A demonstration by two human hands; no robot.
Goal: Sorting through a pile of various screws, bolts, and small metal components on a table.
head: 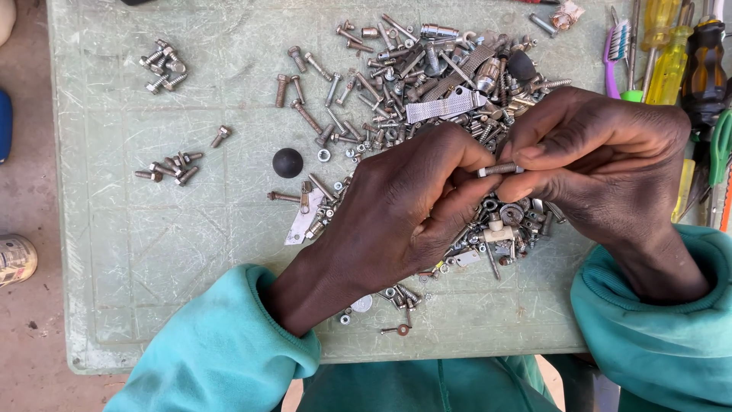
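Teal sleeves (229,343) come in from the bottom edge, one to each wrist. The left hand (389,217) is curled, its fingertips pinched toward the left end of a small silver bolt (499,169); whether they grip that end or a tiny part on it cannot be told. The right hand (602,164) is also curled tight, thumb and forefinger closed on the bolt's right end. The bolt is held above the bench (152,252), between the two hands, over the heap. Its long axis runs nearly level, left to right across the view, the bare threaded part showing in the gap between the fingertips.

Under the hands lies a big heap of loose screws, nuts and washers (412,84). A black ball (287,162) sits just left of the heap. Two small clusters of bolts (164,65) lie well apart on the left. Screwdrivers with yellow handles (671,61) and a toothbrush (616,49) lie at the right edge
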